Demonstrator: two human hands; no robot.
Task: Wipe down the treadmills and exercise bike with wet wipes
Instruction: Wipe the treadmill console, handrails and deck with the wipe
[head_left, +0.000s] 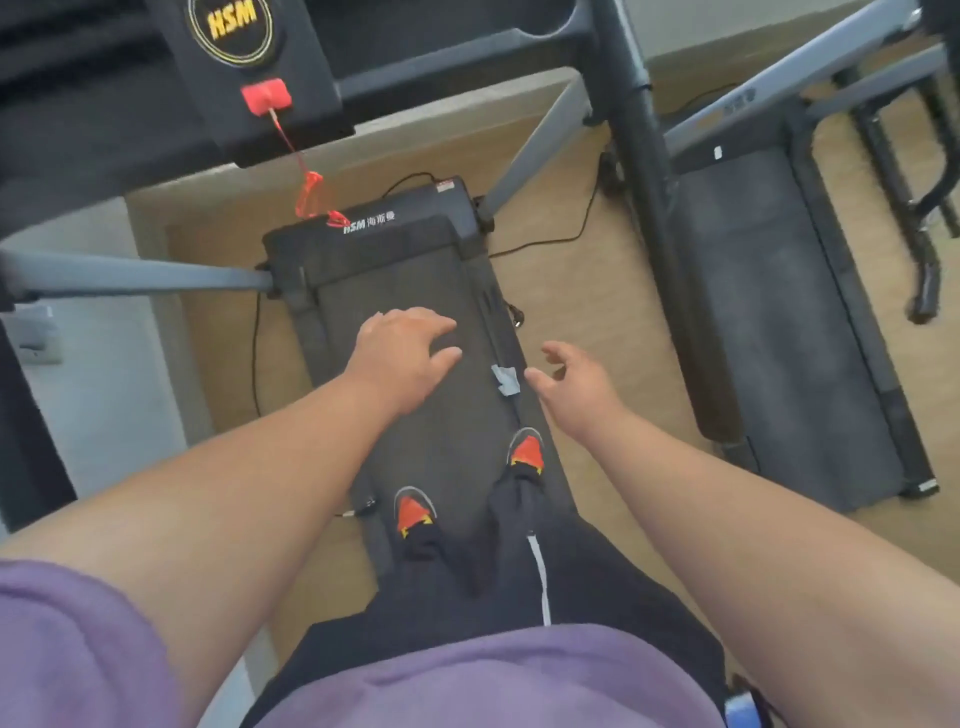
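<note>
Lying just beside right-hand fingers (535, 378): wet wipe (505, 379).

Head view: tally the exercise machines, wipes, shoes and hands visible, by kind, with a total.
Treadmills: 2, the near treadmill underfoot and the second treadmill to the right
Wipes: 1, a crumpled wipe on the near treadmill's right edge
Shoes: 2, left shoe, right shoe
Hands: 2, left hand, right hand, both empty
Total: 7

Person stands on treadmill belt (415, 291); wipe (506, 379) lies on its right rail. Console (249, 67) ahead. Second treadmill (769, 312) to the right.
</note>
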